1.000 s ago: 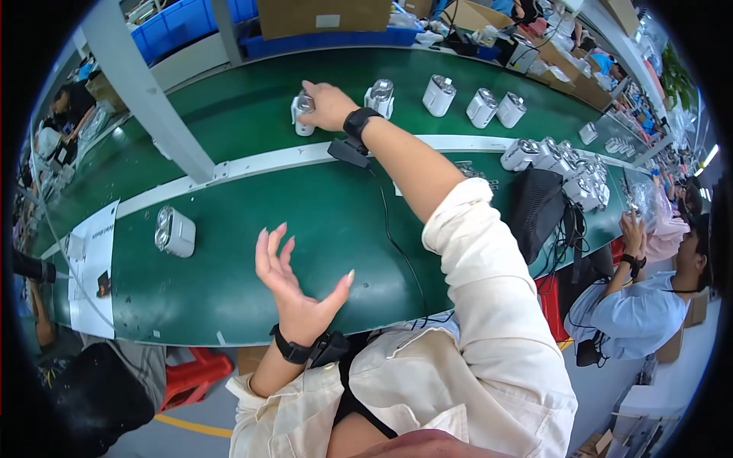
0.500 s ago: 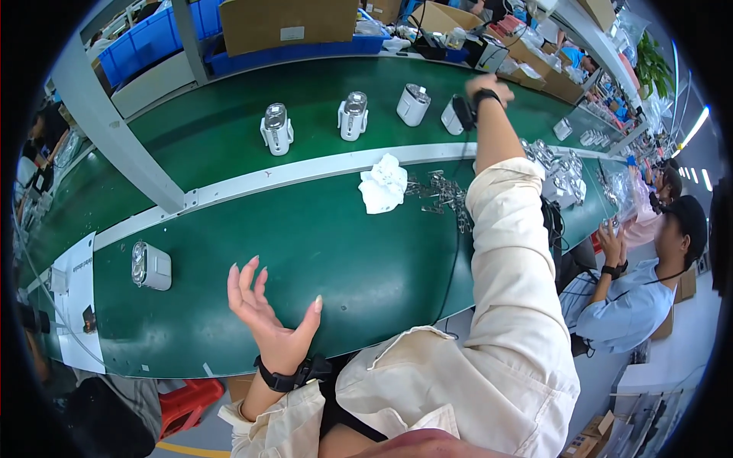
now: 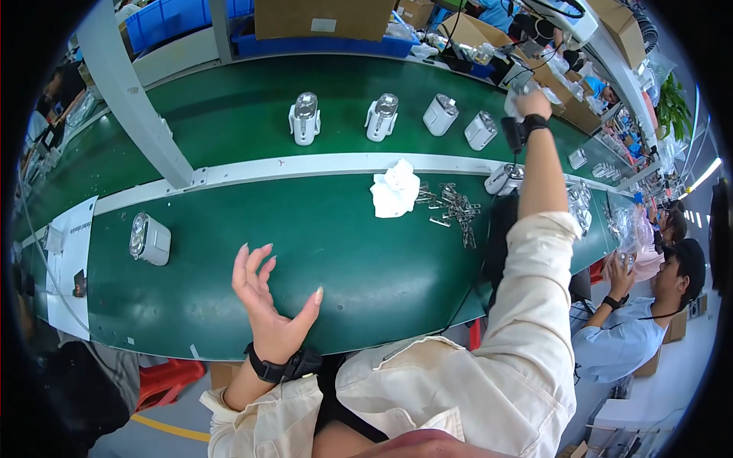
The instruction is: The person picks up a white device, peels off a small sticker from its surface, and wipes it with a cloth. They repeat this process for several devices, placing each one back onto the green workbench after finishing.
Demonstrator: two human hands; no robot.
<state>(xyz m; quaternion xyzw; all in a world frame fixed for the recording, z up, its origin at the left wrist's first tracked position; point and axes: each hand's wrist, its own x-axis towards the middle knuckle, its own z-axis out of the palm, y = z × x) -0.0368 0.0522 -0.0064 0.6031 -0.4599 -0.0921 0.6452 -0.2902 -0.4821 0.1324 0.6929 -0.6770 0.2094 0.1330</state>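
Over the near part of the green table my left hand (image 3: 271, 305) is raised with fingers curved and apart, holding nothing. My right hand (image 3: 534, 103) reaches to the far right with its fingers closed round a white device with a clear top (image 3: 516, 98), mostly covered by the hand. Left of it on the far strip stand white devices: a tilted one (image 3: 481, 130), another tilted one (image 3: 440, 115), and two upright with side arms (image 3: 382, 117) (image 3: 305, 120). One more white device (image 3: 150, 239) sits at the near left. Beneath my right forearm lies a further white device (image 3: 504, 179).
A white rail (image 3: 290, 166) divides the table lengthwise. Beside crumpled white tissue (image 3: 395, 188) lie several small metal clips (image 3: 458, 210). A grey post (image 3: 134, 91) rises at left. Blue bins (image 3: 321, 47) and a cardboard box (image 3: 321, 19) stand behind. A co-worker (image 3: 637, 305) sits at right.
The view has shifted, so the table's things appear farther right. My right hand has moved right, away from the tilted devices, and a white device now shows in it. My left hand stays raised and open.
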